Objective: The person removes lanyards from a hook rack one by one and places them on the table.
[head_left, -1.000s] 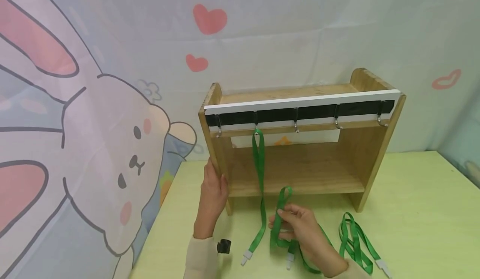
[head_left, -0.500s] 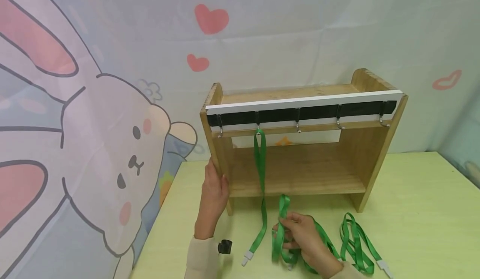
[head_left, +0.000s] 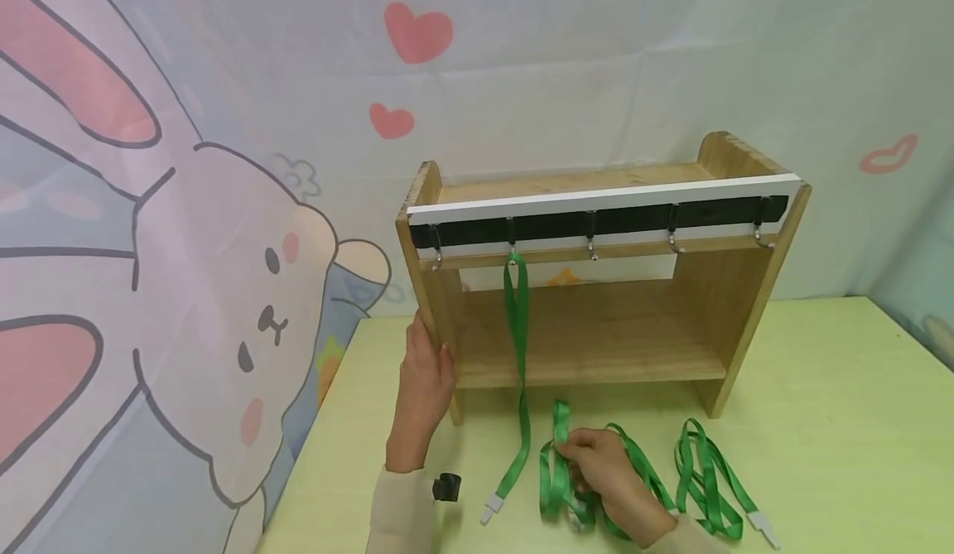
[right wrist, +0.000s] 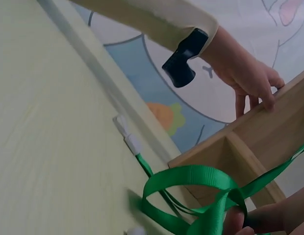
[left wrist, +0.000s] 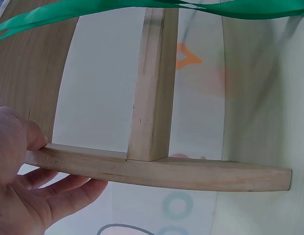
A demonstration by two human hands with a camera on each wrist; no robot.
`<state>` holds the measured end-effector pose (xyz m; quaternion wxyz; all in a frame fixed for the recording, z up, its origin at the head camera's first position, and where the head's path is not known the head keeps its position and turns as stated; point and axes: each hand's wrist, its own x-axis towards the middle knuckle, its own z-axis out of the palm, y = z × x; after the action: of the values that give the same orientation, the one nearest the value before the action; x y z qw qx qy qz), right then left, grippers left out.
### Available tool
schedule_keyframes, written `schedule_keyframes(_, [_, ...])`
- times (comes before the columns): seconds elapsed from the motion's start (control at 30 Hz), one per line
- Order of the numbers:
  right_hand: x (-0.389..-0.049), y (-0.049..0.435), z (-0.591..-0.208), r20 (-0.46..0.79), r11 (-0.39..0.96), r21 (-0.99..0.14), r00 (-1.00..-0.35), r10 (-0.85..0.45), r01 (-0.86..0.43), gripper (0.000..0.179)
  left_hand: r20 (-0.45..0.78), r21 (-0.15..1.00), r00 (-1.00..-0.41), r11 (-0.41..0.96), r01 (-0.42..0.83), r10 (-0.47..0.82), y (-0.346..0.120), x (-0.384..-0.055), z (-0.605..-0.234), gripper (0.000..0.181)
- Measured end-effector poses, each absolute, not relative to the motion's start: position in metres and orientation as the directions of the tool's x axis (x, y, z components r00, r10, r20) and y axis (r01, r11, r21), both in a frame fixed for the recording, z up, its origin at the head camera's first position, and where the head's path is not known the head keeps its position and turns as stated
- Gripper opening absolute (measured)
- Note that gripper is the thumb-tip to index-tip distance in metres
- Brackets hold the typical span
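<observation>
My left hand (head_left: 425,380) grips the left side panel of a small wooden shelf (head_left: 589,334). In the left wrist view its thumb lies on one face of the panel (left wrist: 211,175) and its fingers on the other. My right hand (head_left: 607,471) pinches a folded green lanyard (head_left: 561,423) low in front of the shelf, a short loop standing up above the fingertips. Right wrist view: this lanyard (right wrist: 191,176) curls in a wide loop by the fingers. Another green lanyard (head_left: 517,314) hangs from the second hook from the left, its white clip (head_left: 492,508) lowest.
A white rail with a black strip (head_left: 555,228) runs across the shelf's top front, bearing several metal hooks. Further green lanyard lies bunched on the pale table (head_left: 827,388) right of my right hand (head_left: 701,479). A printed cloth (head_left: 559,82) stands behind.
My right hand has come down slightly with the lanyard, so its upright loop sits lower and the rest gathers on the table. My left hand stays on the shelf panel.
</observation>
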<state>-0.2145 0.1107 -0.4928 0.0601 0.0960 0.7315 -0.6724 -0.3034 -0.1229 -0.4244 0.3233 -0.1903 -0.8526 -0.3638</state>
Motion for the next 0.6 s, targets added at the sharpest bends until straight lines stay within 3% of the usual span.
schedule_keyframes(0.6, [-0.2160, 0.1115, -0.4965, -0.154, 0.167, -0.970, -0.979, 0.134, 0.176, 0.031, 0.693, 0.499, -0.716, 0.659, 0.563, 0.087, -0.1218, -0.3022, -0.4219, 0.062])
